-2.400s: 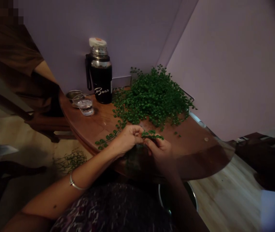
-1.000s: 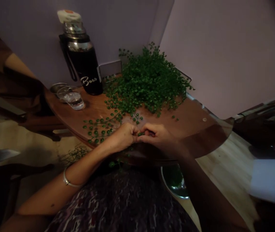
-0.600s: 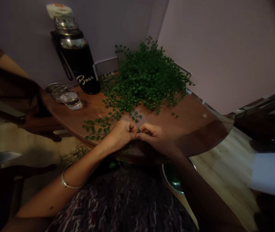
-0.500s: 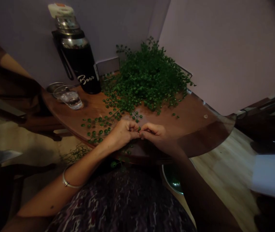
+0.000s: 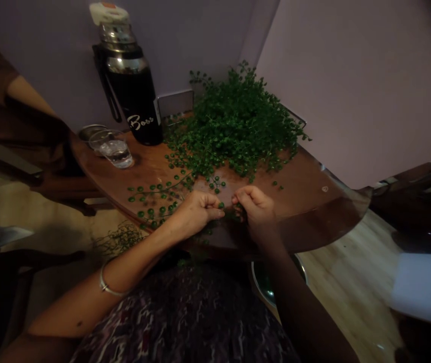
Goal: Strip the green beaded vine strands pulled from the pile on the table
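Note:
Above the near edge of the wooden table, my left hand is closed in a pinch on a green berry sprig, with a round berry showing at its fingertips. A short way to its right, my right hand has its fingers curled shut around small green berries, mostly hidden by the fingers. Loose sprigs with round green berries spread over the tabletop beside my left hand. Behind both hands rises a large heap of leafy-looking green sprigs.
A black flask with a white cap stands at the back left, near a tilted clear cup and a metal dish. Bare stems lie below the table's left edge. A round metal-rimmed vessel sits below, near my lap.
My hands, which met at the fingertips, are now apart. The right hand has moved rightward and curled its fingers in; my left hand keeps its pinch. The view has shifted slightly.

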Motion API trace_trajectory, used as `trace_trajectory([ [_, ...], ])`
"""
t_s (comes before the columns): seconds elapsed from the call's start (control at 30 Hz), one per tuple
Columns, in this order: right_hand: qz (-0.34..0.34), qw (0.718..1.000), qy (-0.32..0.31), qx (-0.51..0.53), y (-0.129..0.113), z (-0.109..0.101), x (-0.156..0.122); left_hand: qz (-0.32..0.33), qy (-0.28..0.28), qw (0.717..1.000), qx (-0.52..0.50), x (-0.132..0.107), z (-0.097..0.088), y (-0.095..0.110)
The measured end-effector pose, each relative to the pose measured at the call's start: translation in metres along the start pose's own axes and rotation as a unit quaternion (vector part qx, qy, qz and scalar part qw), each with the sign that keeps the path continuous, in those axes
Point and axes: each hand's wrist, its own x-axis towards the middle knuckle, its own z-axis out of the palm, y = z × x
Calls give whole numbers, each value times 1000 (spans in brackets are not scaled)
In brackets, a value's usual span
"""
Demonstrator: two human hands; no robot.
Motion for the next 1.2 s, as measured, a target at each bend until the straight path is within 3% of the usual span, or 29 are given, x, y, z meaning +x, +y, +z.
trace_trajectory([
  [0.1,24,998,-46,30,-1,0,2,2,-22,999,38,1,-3,2],
  [0.27,-35,978,-154,-134,-8,-3,-2,-9,-29,995,95,3,-4,1],
  [0.4,-77,954,-195,-213,-10,-7,-5,-5,-27,989,144,3,0,-2],
  [0.47,-100,952,-190,-220,-7,-6,-6,2,-21,988,154,3,2,-2],
  [0.57,-99,971,-132,-173,0,-3,-5,16,-1,992,128,3,2,0],
  [0.67,-21,998,-48,-23,6,0,-1,7,-8,997,73,1,3,3],
  [0.77,47,983,33,172,6,-3,7,-10,-29,999,39,-3,3,2],
  [0.87,94,956,4,279,4,-9,12,-13,-22,999,25,-5,4,0],
  [0.97,135,942,-57,303,3,-14,13,-27,-25,999,-2,-4,1,1],
  [1.1,143,956,-73,244,3,-19,11,-32,-29,999,-14,-3,-3,7],
  [1.2,129,979,-95,122,-1,-23,7,-26,-34,999,-5,-4,-5,9],
])
